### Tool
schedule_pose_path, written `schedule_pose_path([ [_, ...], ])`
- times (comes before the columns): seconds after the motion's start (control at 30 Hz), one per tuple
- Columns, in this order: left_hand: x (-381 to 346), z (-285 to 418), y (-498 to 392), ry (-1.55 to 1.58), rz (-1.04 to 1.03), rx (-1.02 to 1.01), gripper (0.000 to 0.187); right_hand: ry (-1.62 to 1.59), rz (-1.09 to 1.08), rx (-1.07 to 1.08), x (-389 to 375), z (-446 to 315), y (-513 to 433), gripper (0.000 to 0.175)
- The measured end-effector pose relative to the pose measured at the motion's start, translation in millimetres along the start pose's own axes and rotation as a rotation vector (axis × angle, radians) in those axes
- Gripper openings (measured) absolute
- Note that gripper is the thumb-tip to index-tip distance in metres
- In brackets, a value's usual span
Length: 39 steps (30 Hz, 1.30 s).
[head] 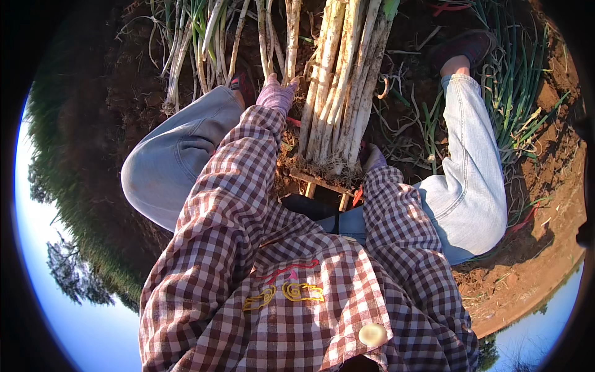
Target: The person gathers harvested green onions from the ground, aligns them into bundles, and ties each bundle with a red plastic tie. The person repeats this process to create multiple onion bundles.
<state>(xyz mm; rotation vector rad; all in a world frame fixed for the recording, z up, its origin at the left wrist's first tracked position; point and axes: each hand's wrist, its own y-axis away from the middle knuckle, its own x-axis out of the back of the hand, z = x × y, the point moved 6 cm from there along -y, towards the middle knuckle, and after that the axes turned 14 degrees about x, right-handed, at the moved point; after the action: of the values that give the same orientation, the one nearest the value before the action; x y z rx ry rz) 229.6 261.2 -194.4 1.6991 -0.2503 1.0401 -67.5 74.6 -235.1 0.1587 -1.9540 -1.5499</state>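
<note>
A thick bundle of green onions [341, 88] lies before me between my legs, with long white, soil-streaked stalks and its root ends towards me. Those roots rest at a small wooden frame [320, 180]. Left of the bundle, my left hand [277, 95], in a purplish glove or cuff, is closed around the lower ends of a few loose green onion stalks [292, 42]. My right hand [373, 158] is low against the bundle's right side near the roots. Its fingers are mostly hidden, so its grip cannot be made out.
More loose green onions [176, 60] lie at the upper left, beside my left shoe [242, 86]. Green-leaved onions [516, 102] are heaped beyond my right leg [465, 121]. A red strip [358, 195] hangs near the wooden frame; another red strip [448, 8] lies on the brown soil [553, 95].
</note>
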Motion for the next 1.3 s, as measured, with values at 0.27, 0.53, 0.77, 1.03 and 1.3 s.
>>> schedule_pose_path([
  [0.27, 49, -10, -69, -0.038, 0.034, 0.002, 0.034, -0.103, -0.139, 0.851, -19, -71, 64, 0.031],
  [0.53, -29, -90, -15, 0.166, -0.453, -0.002, 0.033, -0.100, -0.370, 0.683, -30, -78, 46, 0.028],
  [0.77, -115, -103, 13, 1.613, -0.909, 0.534, 0.022, -0.285, -0.316, 0.673, -2, -69, 41, 0.040],
  [1.03, -201, -140, -31, 1.372, -0.916, 0.657, 0.032, 0.375, -0.212, 0.527, 11, -56, 39, 0.024],
  [1.3, -123, -82, 15, 1.793, -0.921, 0.557, 0.024, 0.610, -0.235, 0.427, 27, -37, 15, 0.019],
])
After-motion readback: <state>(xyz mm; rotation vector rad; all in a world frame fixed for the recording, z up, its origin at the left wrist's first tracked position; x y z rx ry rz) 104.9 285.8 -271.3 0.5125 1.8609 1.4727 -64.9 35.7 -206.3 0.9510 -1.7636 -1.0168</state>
